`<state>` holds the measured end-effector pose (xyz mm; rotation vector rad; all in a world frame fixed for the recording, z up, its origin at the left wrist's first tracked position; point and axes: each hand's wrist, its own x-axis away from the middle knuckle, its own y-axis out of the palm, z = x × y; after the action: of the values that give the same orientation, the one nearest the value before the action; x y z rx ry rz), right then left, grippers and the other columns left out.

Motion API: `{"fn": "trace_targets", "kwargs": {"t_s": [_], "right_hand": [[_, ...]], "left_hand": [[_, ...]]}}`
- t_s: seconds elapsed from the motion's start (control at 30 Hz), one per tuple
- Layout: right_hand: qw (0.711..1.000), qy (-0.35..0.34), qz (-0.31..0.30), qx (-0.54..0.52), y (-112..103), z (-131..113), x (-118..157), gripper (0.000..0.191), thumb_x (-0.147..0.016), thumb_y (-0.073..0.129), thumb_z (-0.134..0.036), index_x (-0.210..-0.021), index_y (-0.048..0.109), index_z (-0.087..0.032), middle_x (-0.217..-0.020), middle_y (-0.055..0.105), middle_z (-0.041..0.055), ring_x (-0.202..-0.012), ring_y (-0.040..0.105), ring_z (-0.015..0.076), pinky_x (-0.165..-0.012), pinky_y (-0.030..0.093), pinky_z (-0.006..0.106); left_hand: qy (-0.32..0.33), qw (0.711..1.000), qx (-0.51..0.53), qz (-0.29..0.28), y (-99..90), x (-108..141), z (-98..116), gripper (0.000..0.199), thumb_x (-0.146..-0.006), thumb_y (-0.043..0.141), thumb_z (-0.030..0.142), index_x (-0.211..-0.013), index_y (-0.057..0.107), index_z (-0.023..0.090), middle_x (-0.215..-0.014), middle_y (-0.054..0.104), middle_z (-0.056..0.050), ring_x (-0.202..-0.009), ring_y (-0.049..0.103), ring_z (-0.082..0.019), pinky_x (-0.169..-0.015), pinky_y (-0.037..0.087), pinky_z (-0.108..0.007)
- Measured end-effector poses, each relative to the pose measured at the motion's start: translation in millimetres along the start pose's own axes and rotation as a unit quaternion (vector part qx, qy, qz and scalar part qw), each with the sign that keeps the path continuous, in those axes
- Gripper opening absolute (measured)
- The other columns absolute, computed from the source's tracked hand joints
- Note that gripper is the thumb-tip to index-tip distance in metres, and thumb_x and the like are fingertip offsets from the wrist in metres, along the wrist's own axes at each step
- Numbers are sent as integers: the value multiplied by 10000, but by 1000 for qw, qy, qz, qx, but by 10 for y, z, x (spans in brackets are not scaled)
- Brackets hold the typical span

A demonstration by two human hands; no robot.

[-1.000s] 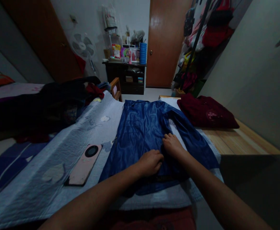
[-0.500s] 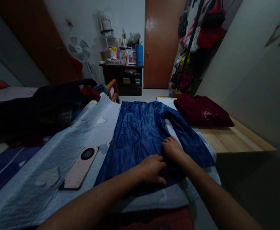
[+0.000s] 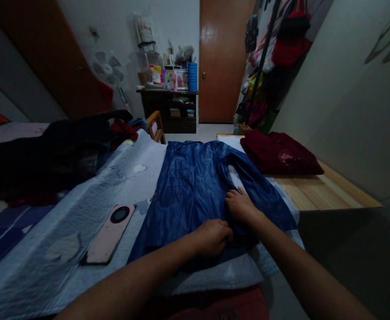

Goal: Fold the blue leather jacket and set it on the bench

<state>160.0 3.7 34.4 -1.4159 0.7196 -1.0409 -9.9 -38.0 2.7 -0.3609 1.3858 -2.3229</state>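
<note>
On the lt-blue quilt (image 3: 125,175) the blue jacket (image 3: 191,186) lay spread, phone (image 3: 108,240) to its left. L hand (image 3: 214,237) touched it near the hem, R hand (image 3: 240,206) its side edge — fingers bent, pinching or not couldn't be told.

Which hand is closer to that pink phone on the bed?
Left. The left hand is on the blue jacket, to the right of the pink phone; the right hand, also on the jacket, is farther right and farther forward.

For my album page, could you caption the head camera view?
Two hands on a shiny blue jacket laid over pale cloth, a pink phone beside it.
</note>
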Motion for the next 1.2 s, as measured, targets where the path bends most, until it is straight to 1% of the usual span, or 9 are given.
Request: {"fn": "trace_targets", "kwargs": {"t_s": [0.3, 0.4, 0.5, 0.57, 0.67, 0.77, 0.87, 1.03, 1.2], "right_hand": [[999, -12, 38, -5, 33, -95, -144, 319, -874, 423, -120, -1061, 682, -127, -1155, 648, 158, -1172, 519, 298, -1112, 169, 540], [999, -2, 31, -15, 57, -75, -141, 293, -868, 432, -115, -992, 696, -124, -1082, 678, 153, -1099, 576, 285, -1109, 166, 543], [998, 7, 32, -60, 36, -10, -129, 253, -875, 466, -153, -947, 708, -137, -1009, 708, 136, -1041, 618, 268, -1093, 224, 500], [990, 12, 65, -122, 31, 57, -112, 252, -887, 476, -176, -998, 702, -159, -1012, 719, 105, -1027, 631, 234, -1060, 300, 418], [966, 37, 168, -194, 69, 178, -46, 275, -891, 471, -168, -1077, 674, -169, -1075, 703, 79, -1044, 617, 187, -987, 383, 309], [942, 97, 266, -181, 128, 297, 77, 265, -875, 482, -161, -1062, 670, -155, -1151, 655, 107, -1095, 570, 206, -980, 397, 317], [924, 203, 303, -119, 150, 388, 229, 304, -867, 516, -212, -1131, 643, -132, -1215, 597, 155, -1130, 520, 269, -965, 400, 387], [916, 329, 224, -43, 116, 502, 434, 484, -840, 592, -395, -1224, 590, -101, -1166, 587, 197, -1061, 526, 322, -875, 417, 409], [942, 310, 109, -70, 59, 618, 487, 323, -855, 552, -330, -1086, 651, -127, -1062, 645, 175, -990, 595, 287, -812, 427, 355]], "left_hand": [[4, 999, 46, -29, -38, 3, 15, 275, -769, 643, 283, -1030, 668, 201, -974, 672, -66, -921, 624, -235, -793, 482, -312], [24, 994, 95, -38, -80, 2, -27, 220, -771, 630, 234, -981, 680, 194, -963, 679, -48, -896, 631, -203, -789, 479, -281], [-31, 992, 121, 3, -117, -37, -103, 186, -806, 534, 145, -917, 677, 188, -893, 687, -24, -842, 637, -167, -780, 477, -258], [-89, 990, 88, 71, -137, -81, -150, 201, -835, 493, 141, -917, 671, 185, -919, 685, -39, -890, 630, -183, -823, 476, -284], [-123, 982, 23, 144, -133, -151, -190, 263, -865, 521, 226, -1090, 644, 171, -1168, 644, -94, -1118, 567, -238, -978, 435, -359], [-114, 986, 1, 124, -55, -194, -186, 484, -877, 546, 342, -1321, 525, 150, -1436, 482, -131, -1342, 403, -282, -1115, 324, -428], [-112, 992, -3, 54, 66, -201, -164, 674, -868, 543, 401, -1460, 366, 132, -1538, 350, -152, -1427, 279, -312, -1160, 239, -487], [-118, 993, -2, 3, 169, -176, -168, 812, -845, 536, 431, -1529, 206, 144, -1602, 180, -154, -1478, 128, -312, -1182, 142, -523], [-112, 993, 39, -9, 110, -168, -194, 866, -806, 589, 423, -1525, 206, 128, -1597, 167, -188, -1479, 100, -332, -1176, 114, -557]]}}
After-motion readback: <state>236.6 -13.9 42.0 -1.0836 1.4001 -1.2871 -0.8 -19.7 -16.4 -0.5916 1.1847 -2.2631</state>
